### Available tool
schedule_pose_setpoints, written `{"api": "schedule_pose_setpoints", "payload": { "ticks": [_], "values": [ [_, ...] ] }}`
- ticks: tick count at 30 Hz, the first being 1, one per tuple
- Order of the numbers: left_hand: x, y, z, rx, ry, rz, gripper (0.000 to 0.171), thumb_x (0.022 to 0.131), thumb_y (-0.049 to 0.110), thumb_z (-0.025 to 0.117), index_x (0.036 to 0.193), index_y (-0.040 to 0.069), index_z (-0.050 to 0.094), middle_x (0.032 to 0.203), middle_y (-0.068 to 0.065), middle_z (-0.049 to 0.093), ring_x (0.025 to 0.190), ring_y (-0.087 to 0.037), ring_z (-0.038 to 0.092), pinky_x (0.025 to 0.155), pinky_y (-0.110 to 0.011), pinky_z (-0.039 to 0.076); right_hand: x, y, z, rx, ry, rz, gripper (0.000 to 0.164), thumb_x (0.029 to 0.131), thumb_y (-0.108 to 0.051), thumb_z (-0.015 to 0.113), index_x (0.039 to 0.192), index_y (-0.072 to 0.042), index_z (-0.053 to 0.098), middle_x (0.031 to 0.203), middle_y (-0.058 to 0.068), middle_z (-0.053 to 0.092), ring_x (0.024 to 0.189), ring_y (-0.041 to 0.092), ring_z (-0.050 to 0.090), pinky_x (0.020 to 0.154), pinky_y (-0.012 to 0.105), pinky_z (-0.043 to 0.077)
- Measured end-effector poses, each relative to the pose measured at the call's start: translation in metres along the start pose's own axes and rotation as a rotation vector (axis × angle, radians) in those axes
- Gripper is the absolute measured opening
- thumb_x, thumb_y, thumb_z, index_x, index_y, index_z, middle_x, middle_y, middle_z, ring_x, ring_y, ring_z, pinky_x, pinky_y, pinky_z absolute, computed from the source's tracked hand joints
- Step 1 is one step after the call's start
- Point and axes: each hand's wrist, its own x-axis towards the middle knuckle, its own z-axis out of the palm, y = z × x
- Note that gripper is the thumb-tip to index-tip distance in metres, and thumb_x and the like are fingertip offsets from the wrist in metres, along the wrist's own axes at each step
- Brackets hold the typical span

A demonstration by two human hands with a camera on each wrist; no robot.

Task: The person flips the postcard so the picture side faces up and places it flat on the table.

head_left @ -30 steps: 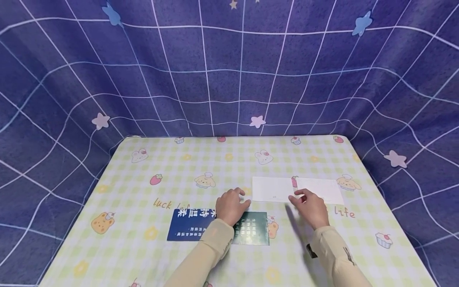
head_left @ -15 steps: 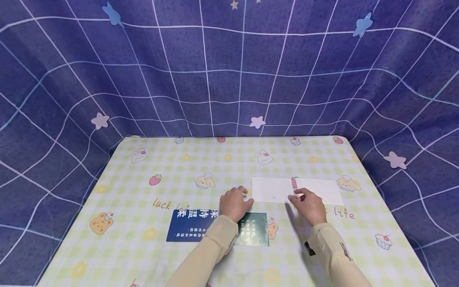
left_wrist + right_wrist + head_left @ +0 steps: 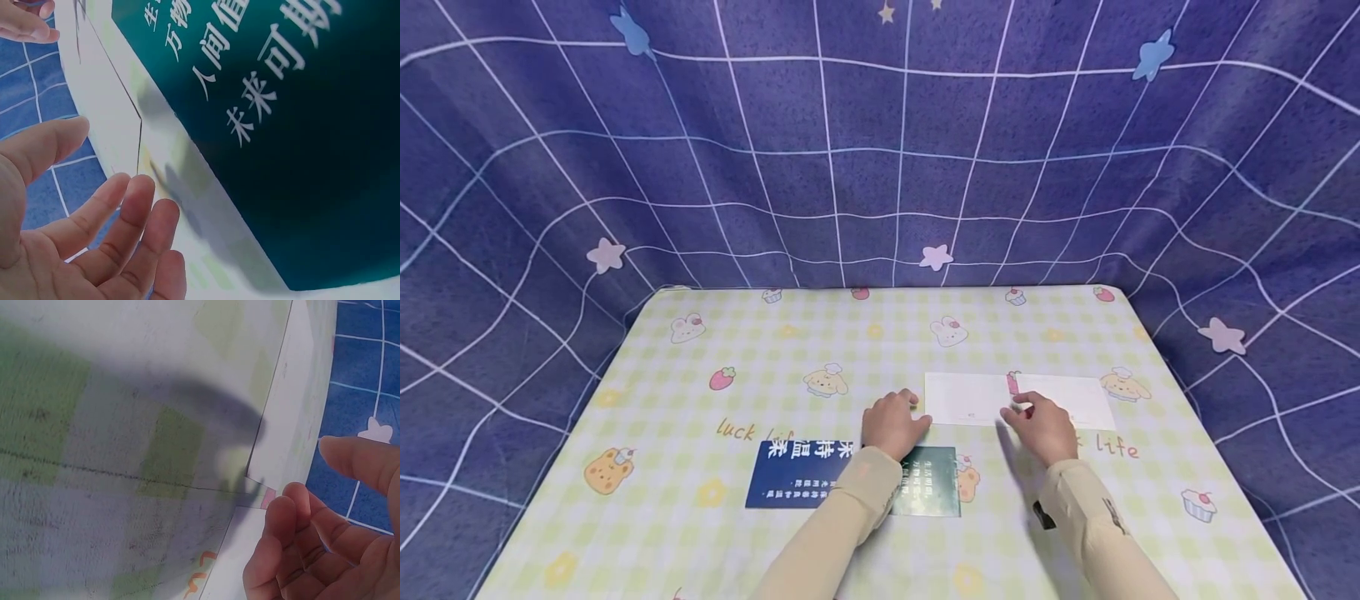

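Over the green printed card (image 3: 928, 492), my left hand (image 3: 893, 423) hovers with loosely bent fingers and nothing in its grasp; its thumb and fingertips are by the left white card (image 3: 962, 396). A blue printed card (image 3: 786, 471) lies to the left of the green one, partly hidden by the left wrist. My right hand (image 3: 1043, 429) hangs over the near edge of the right white card (image 3: 1078, 393), close to the gap between both white cards. In the right wrist view that hand (image 3: 337, 550) has thumb and fingers apart, holding nothing.
A checked tablecloth (image 3: 647, 533) with cartoon prints covers the table. Behind and on both sides hangs a dark blue curtain (image 3: 790, 183) with white grid lines and stars. A small black piece (image 3: 1042, 515) shows at the right sleeve.
My left hand has shifted slightly right, toward the left white card. My right hand stays nearly in place, and the cards have not moved on the table. The head view has tilted a little.
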Motion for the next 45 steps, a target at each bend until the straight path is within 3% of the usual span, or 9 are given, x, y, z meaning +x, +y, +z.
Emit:
{"api": "schedule_pose_setpoints", "payload": {
  "ticks": [23,36,45],
  "values": [
    [0.015,0.004,0.017,0.069,0.005,-0.016,0.038,0.084,0.03,0.081,0.118,0.012,0.074,0.108,-0.007,0.074,0.1,-0.028,0.068,0.089,-0.047,0.05,0.011,-0.003,0.006,-0.039,-0.046,0.069,0.056,0.09,-0.025,0.074,0.133,0.008,0.058,0.096,0.017,0.069,0.08,0.028,0.059,0.066,0.036,0.043],
    [0.016,0.006,0.022,0.104,0.037,-0.029,0.038,0.08,0.026,0.085,0.113,0.012,0.074,0.103,-0.008,0.073,0.096,-0.029,0.068,0.085,-0.046,0.051,0.014,0.0,0.01,-0.01,-0.027,0.07,0.057,0.087,-0.024,0.075,0.132,0.007,0.06,0.095,0.015,0.07,0.077,0.026,0.059,0.064,0.034,0.042],
    [0.017,0.006,0.025,0.121,0.059,-0.03,0.039,0.078,0.023,0.086,0.112,0.013,0.073,0.101,-0.008,0.072,0.095,-0.029,0.067,0.085,-0.046,0.052,0.014,-0.003,0.011,-0.001,-0.02,0.105,0.058,0.086,-0.022,0.077,0.133,0.007,0.06,0.096,0.016,0.07,0.082,0.029,0.06,0.07,0.039,0.043]
  ]
}}
